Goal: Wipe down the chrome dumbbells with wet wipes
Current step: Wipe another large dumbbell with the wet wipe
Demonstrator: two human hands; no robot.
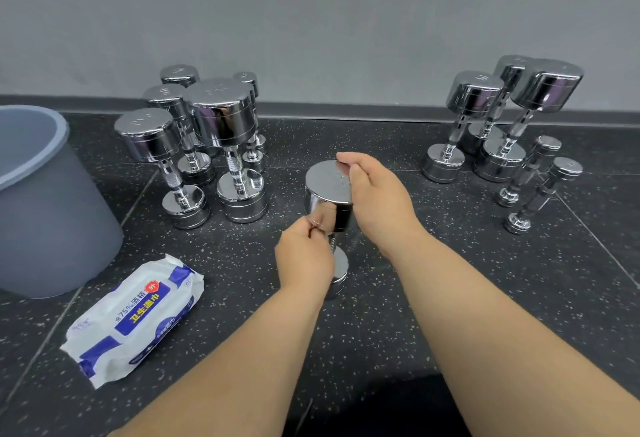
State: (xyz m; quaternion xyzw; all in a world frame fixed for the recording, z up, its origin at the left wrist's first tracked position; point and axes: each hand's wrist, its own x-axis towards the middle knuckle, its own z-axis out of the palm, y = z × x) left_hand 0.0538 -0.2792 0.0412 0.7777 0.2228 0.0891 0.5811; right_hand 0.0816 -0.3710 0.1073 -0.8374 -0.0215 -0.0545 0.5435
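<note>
A chrome dumbbell (pixel 327 201) stands upright on the dark speckled floor in the middle. My right hand (pixel 377 201) lies over its top head, fingers curled round the far rim. My left hand (pixel 304 256) is lower, its curled fingers holding the dumbbell just under that head, by the handle. I see no wipe in either hand. A white and blue pack of wet wipes (pixel 133 318) lies on the floor at the lower left.
A grey bin (pixel 45 214) stands at the left. Several chrome dumbbells (pixel 221 117) stand upright behind it to the right. Another cluster of dumbbells (pixel 491 117) is at the back right, two small ones (pixel 540 190) leaning. A grey wall runs behind.
</note>
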